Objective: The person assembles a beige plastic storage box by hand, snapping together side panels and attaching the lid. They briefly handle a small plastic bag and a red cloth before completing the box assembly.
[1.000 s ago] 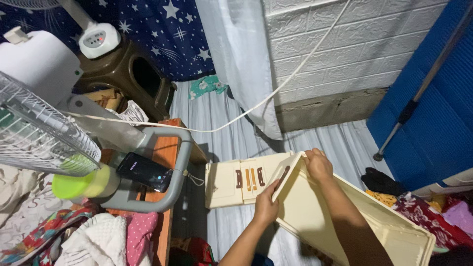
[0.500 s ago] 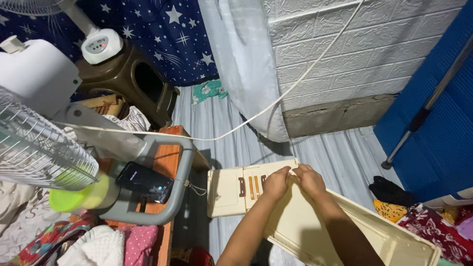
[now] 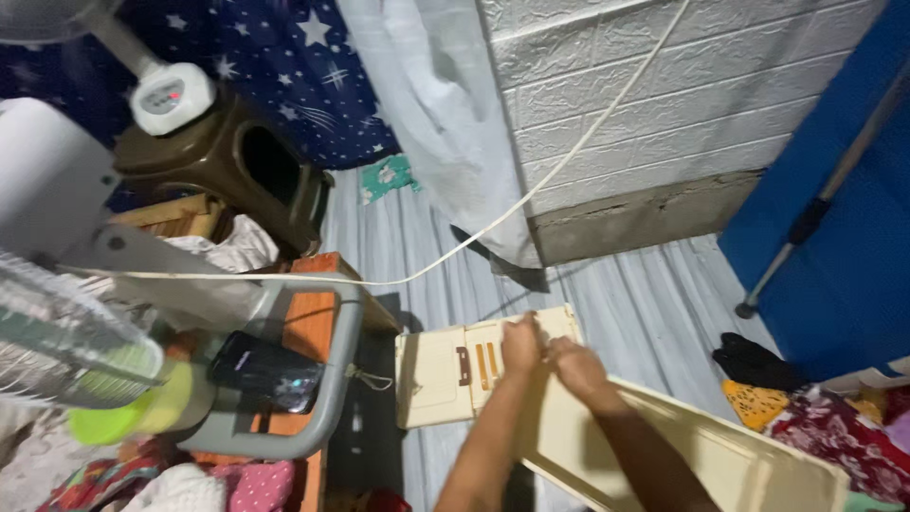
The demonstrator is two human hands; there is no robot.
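Both hands are working the top end of that long cream plastic panel (image 3: 701,455), the one running from the middle of the view down toward 4 o'clock; the left hand (image 3: 520,346) is sitting closed-fingered on the joint where it's meeting the smaller cream panel (image 3: 436,377) with the brown and orange slots, and the right hand (image 3: 573,368) is just beside it at 3 o'clock, fingers curled onto the long piece's upper edge; the frame's a bit blurry, so I can't tell if either hand is actually pinching the plastic or just pressing on it. Both pieces are lying on the pale striped floor (image 3: 616,303), right of the grey frame (image 3: 327,379) with the black phone (image 3: 263,373) on it. My take: if it's a snap joint, keeping both thumbs close to the seam and pushing evenly is working better than levering from the far end; thin plastic tabs are probably cracking easily when twisted, and that white cord (image 3: 531,199) at 12 o'clock is worth keeping clear.
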